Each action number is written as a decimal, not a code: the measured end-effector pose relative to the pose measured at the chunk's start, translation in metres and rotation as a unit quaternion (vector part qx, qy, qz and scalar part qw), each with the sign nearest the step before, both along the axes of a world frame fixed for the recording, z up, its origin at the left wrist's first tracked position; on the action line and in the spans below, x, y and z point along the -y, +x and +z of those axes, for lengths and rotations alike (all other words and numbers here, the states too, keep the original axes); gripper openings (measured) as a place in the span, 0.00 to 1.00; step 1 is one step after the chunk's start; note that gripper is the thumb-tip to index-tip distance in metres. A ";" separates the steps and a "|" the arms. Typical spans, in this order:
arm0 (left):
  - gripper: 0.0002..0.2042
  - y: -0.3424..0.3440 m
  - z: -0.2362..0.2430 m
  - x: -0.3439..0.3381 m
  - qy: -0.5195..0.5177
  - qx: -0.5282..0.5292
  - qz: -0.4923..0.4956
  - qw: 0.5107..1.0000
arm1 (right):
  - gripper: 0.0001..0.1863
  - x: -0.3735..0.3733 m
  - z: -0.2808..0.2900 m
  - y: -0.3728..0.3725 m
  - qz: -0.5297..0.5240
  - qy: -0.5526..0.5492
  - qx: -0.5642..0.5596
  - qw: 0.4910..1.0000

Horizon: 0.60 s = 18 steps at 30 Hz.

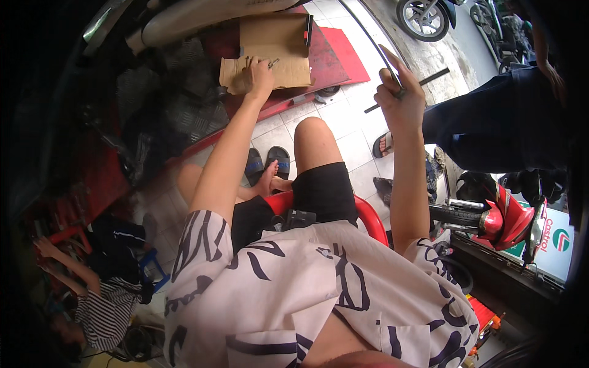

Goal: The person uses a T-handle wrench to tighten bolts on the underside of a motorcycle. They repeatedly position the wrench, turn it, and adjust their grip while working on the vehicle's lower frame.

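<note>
My left hand (259, 80) is at the front flap of an open cardboard box (273, 37), its fingers closed on a small metal piece (272, 63) too small to name. The box rests on a red platform (328, 52). My right hand (399, 104) is raised to the right of the box, wrapped round a long, thin dark rod or cable (368, 34) that runs up toward the top edge.
A standing person (491, 122) is at the right, a seated person (107, 306) at lower left. A motorbike wheel (423, 18) is at top right, red bodywork (509, 224) at lower right. I sit on a red chair (373, 221) over tiled floor (346, 150).
</note>
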<state>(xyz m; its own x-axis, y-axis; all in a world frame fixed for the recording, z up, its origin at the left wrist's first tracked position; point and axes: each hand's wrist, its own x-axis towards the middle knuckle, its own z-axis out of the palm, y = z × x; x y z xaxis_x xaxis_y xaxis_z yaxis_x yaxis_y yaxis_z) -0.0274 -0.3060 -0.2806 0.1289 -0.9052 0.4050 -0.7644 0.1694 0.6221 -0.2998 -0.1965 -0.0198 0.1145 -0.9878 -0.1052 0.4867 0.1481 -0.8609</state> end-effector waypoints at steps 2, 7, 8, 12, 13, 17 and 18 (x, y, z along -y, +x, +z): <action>0.11 -0.006 -0.002 0.009 -0.003 0.039 0.009 0.999 | 0.26 -0.023 -0.006 -0.016 -0.018 0.020 -0.041 0.999; 0.08 -0.017 0.007 0.020 -0.018 0.101 0.016 0.995 | 0.29 -0.071 -0.031 -0.047 -0.001 0.060 -0.174 0.983; 0.08 -0.017 0.013 0.024 -0.061 0.059 -0.012 0.996 | 0.29 -0.073 -0.037 -0.052 0.008 0.055 -0.193 0.980; 0.07 -0.021 0.040 0.008 0.041 -0.142 -0.130 0.980 | 0.30 -0.090 -0.057 -0.061 0.031 0.070 -0.191 0.979; 0.06 -0.020 0.048 0.001 0.090 -0.209 -0.154 0.961 | 0.30 -0.092 -0.060 -0.061 0.041 0.068 -0.176 0.981; 0.07 -0.006 0.084 -0.028 0.105 -0.364 -0.246 0.892 | 0.30 -0.099 -0.064 -0.056 0.080 0.052 -0.148 0.984; 0.07 -0.002 0.093 -0.034 0.104 -0.372 -0.257 0.886 | 0.30 -0.100 -0.065 -0.054 0.086 0.057 -0.142 0.984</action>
<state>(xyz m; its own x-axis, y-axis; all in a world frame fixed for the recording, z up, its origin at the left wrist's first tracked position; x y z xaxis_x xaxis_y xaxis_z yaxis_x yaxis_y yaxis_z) -0.0294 -0.2718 -0.1877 -0.1603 -0.9671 0.1976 0.0146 0.1978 0.9801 -0.3535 -0.0969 -0.0844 0.2293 -0.9363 -0.2662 0.1875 0.3108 -0.9318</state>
